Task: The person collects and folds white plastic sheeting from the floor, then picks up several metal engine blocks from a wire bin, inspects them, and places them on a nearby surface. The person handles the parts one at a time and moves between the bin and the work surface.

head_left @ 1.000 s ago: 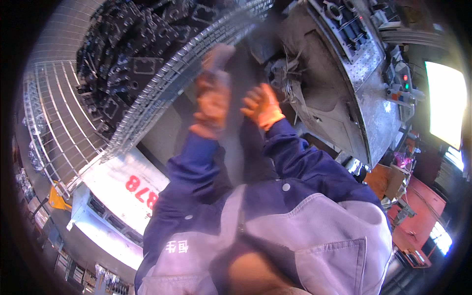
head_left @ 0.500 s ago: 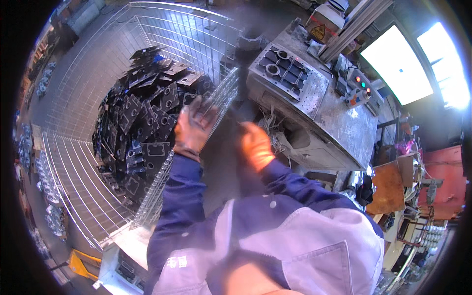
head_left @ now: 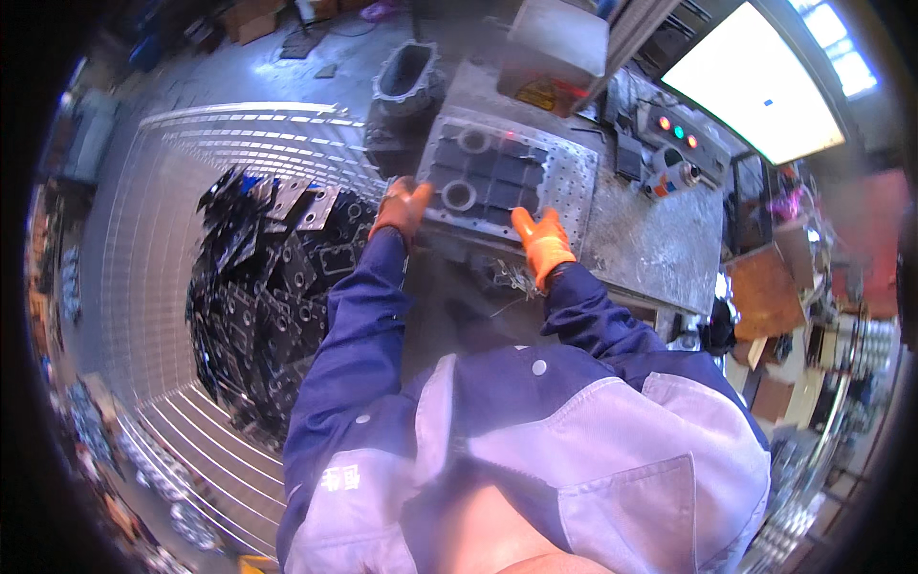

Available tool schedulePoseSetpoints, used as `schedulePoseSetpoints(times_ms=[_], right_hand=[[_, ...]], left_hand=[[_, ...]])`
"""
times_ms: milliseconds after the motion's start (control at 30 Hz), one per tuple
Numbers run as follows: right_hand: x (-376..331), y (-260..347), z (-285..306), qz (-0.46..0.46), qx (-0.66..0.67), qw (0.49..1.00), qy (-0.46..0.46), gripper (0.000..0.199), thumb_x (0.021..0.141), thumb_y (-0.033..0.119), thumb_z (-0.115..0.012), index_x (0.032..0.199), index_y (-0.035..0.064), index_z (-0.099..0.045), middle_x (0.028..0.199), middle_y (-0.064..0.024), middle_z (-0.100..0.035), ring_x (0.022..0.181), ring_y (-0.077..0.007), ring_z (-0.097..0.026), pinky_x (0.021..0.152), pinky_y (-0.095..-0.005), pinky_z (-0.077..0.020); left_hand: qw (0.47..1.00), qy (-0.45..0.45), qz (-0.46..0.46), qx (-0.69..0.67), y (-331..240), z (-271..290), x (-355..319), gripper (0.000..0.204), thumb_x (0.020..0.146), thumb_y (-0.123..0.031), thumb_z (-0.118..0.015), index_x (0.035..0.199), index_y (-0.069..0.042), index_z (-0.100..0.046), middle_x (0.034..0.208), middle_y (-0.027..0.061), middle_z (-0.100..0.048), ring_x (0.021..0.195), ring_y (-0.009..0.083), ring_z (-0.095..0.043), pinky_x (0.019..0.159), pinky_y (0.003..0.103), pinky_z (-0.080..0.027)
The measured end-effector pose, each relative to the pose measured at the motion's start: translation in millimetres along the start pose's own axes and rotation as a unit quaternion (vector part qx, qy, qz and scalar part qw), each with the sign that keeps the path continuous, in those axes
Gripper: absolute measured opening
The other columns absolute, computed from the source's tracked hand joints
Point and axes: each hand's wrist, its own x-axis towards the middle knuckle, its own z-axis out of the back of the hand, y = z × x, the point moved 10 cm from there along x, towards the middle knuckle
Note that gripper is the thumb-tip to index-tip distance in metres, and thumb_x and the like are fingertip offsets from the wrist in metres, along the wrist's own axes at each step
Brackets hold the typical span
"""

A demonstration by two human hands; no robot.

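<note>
My gloved hands at the near side of a dark panel lying flat on a bench.
My left hand [head_left: 404, 208] is by its left corner, my right hand [head_left: 541, 239] by its right, fingers slightly parted; I cannot tell whether either grips. The dark panel [head_left: 505, 178], with two rings, lies on a perforated metal plate [head_left: 574, 184], seemingly in place. Left, a heap of dark plates [head_left: 273, 297] fills a wire basket [head_left: 258, 112]; whether any are finished is unclear.

On the worktop [head_left: 650, 244], a two-ringed dark part [head_left: 502, 172] lies on a perforated metal plate [head_left: 577, 182]. The orange-gloved left grip [head_left: 403, 207] is by the plate's near-left corner, the right grip [head_left: 543, 241] at its near edge; dark flat pieces [head_left: 277, 287] heap leftward.
</note>
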Motion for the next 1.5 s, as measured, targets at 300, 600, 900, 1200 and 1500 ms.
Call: schedulePoseSetpoints(times_ms=[300, 600, 900, 1200, 1500], right_hand=[[19.1, -34.2, 13.0, -0.123, 0.065, 0.987, -0.077, 0.072, 0.085, 0.059, -0.051, 0.121, -0.0029, -0.055, 0.121, -0.0291, -0.058, 0.116, -0.0413, -0.054, 0.098, -0.0447, -0.0419], [38.4, -32.9, 21.9, 0.138, 0.059, 0.986, -0.068, 0.060, 0.089, 0.049, -0.049, 0.111, -0.0057, -0.060, 0.099, -0.0257, -0.063, 0.097, -0.0379, -0.060, 0.085, -0.0412, -0.0453], [-61.6, -216.1, 147.2, 0.117, 0.039, 0.981, -0.152, 0.038, 0.091, 0.009, -0.049, 0.126, -0.0045, -0.052, 0.117, -0.0198, -0.061, 0.112, -0.0289, -0.056, 0.096, -0.0358, -0.0444], [21.6, -484.8, 270.3, 0.198, -0.208, 0.914, -0.288, 0.049, 0.082, 0.039, -0.067, 0.105, -0.0045, -0.064, 0.103, -0.0162, -0.068, 0.091, -0.0220, -0.066, 0.082, -0.0345, -0.0522], [58.6, -409.1, 208.9, 0.129, -0.257, 0.929, -0.233, 0.044, 0.085, 0.038, -0.063, 0.095, -0.0049, -0.067, 0.099, -0.0184, -0.068, 0.090, -0.0235, -0.066, 0.081, -0.0372, -0.0524]], left_hand=[[0.990, 0.006, 0.043, 0.131, -1.2, 9.1, 24.9, 0.062, 0.088, -0.048, -0.054, 0.116, 0.008, -0.058, 0.110, 0.0301, -0.062, 0.103, 0.0411, -0.061, 0.088, 0.043, -0.047], [0.983, -0.079, 0.012, -0.164, -21.5, 8.3, -11.6, 0.048, 0.092, -0.041, -0.060, 0.109, 0.004, -0.062, 0.087, 0.0070, -0.061, 0.077, 0.0168, -0.050, 0.072, 0.030, -0.043], [0.987, 0.147, 0.010, -0.062, -99.4, -176.2, -143.5, 0.048, 0.084, -0.043, -0.064, 0.103, 0.002, -0.061, 0.090, 0.0179, -0.066, 0.084, 0.0270, -0.061, 0.075, 0.040, -0.048], [0.980, 0.193, -0.017, -0.048, -136.1, -315.1, -173.6, 0.040, 0.081, -0.036, -0.056, 0.094, 0.001, -0.067, 0.097, 0.0224, -0.066, 0.095, 0.0390, -0.063, 0.083, 0.045, -0.050], [0.938, 0.189, -0.076, -0.282, -68.3, -151.8, -166.6, 0.035, 0.086, -0.024, -0.060, 0.117, -0.008, -0.063, 0.111, 0.0118, -0.064, 0.106, 0.0228, -0.060, 0.092, 0.035, -0.048]])
